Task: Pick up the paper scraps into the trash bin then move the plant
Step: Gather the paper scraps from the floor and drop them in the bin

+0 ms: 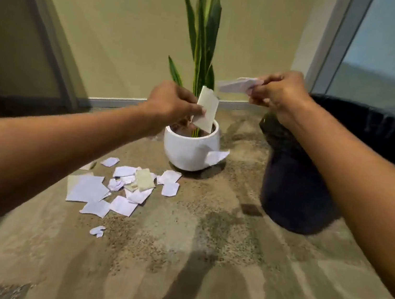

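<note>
Underfoot, mottled carpet (201, 262) meeting beige wall (130, 40); open floor nearside. Left hand (172, 103) fingers pinching tan scrap (206, 110) over white pot (188, 150); right hand (281, 92) pinching white scrap (235, 84) beside black bin (294, 187). Loose scraps (121, 189) near pot.

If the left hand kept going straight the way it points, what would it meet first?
Probably the plant's leaves. The left hand, pinching a scrap above the white pot, points forward and right toward them. Depth is unclear, so it might pass in front.
</note>
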A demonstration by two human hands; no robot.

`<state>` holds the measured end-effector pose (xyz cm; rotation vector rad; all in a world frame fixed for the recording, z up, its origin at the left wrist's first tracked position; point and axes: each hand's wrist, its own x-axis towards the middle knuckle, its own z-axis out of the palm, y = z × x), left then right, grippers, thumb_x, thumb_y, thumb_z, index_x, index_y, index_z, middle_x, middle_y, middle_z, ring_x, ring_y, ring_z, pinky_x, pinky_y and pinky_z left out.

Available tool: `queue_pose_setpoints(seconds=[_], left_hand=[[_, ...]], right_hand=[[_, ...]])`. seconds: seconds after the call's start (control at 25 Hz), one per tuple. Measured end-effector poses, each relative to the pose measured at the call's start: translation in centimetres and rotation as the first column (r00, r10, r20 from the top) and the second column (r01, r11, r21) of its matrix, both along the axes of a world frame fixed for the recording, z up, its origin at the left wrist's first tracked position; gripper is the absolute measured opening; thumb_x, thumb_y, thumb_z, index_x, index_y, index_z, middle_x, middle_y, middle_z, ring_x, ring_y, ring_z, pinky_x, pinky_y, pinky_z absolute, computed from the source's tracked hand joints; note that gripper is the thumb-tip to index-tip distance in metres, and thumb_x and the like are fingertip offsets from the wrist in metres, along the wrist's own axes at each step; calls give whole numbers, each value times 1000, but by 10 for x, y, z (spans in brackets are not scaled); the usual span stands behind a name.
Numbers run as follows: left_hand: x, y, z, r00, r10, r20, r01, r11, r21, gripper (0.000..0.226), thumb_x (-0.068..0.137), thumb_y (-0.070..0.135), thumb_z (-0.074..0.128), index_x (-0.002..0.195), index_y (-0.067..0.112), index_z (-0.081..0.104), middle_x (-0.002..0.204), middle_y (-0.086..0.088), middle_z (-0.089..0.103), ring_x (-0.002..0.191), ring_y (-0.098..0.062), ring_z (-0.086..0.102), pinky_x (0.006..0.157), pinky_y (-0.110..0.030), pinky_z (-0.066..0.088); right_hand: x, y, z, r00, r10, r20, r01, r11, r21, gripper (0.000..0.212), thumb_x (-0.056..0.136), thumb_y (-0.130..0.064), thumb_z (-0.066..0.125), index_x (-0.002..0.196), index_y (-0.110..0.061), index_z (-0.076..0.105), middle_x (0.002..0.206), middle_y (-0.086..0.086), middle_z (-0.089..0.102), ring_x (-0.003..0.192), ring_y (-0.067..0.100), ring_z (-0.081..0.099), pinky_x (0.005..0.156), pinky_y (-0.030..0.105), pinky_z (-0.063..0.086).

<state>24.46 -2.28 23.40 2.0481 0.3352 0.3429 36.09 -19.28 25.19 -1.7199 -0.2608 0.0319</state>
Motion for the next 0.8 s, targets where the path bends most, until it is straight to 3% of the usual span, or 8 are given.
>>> queue_pose_setpoints(seconds=[0.12,0.24,0.28,0.36,0.4,0.52,0.68,0.8], left_hand=[[30,-57,32,996,-69,58,68,998,7,15,80,7,70,92,-2,67,80,-14,65,60,-20,65,54,-24,59],[53,-105,45,992,-106,71,107,994,-14,20,80,4,69,96,-7,64,77,-14,63,57,-20,64,50,-25,59],[61,-119,45,991,-113,70,114,993,-8,18,81,4,70,94,-6,65,77,-14,63,57,-21,64,54,-28,60],[75,-142,44,991,-123,53,122,992,9,12,81,6,70,88,-3,66,75,-14,64,60,-25,65,68,-35,62],[82,-151,43,992,-121,43,120,993,10,10,81,6,70,85,-2,65,75,-15,64,60,-26,65,73,-36,61],[97,-167,44,993,-119,16,119,993,-15,12,82,5,69,88,-4,65,89,-21,69,68,-26,68,77,-35,60],[89,-156,44,992,-129,-14,130,988,82,22,83,5,67,101,-8,66,91,-18,66,75,-24,68,73,-31,61],[61,-108,38,988,-130,-85,144,970,198,24,83,8,66,104,-4,66,89,-14,67,71,-17,67,61,-23,60]], right_hand=[[25,-55,20,983,-185,-2,185,983,12,22,75,12,70,78,-7,58,92,15,62,73,26,66,58,27,57],[43,-101,21,922,-385,-34,379,919,-112,18,80,7,65,84,-9,58,89,13,59,54,23,61,45,29,55],[46,-113,17,911,-413,-19,399,890,-220,16,81,3,68,90,-7,60,91,15,61,58,24,65,53,30,57],[51,-129,7,910,-407,72,393,799,-456,34,76,-5,76,107,3,62,109,19,65,93,27,69,84,38,58],[50,-134,4,912,-400,94,391,777,-493,44,75,-9,79,114,3,62,117,19,65,107,29,65,93,40,54],[49,-134,1,918,-391,73,382,817,-431,46,75,-13,79,118,-2,64,123,15,64,114,28,62,97,38,52],[36,-103,-8,928,-353,117,371,894,-251,20,81,-10,71,101,-9,72,107,7,72,102,20,67,94,33,54],[7,-48,-14,968,-160,191,203,950,-236,13,80,-8,70,92,-11,74,99,4,74,94,15,68,88,29,55]])
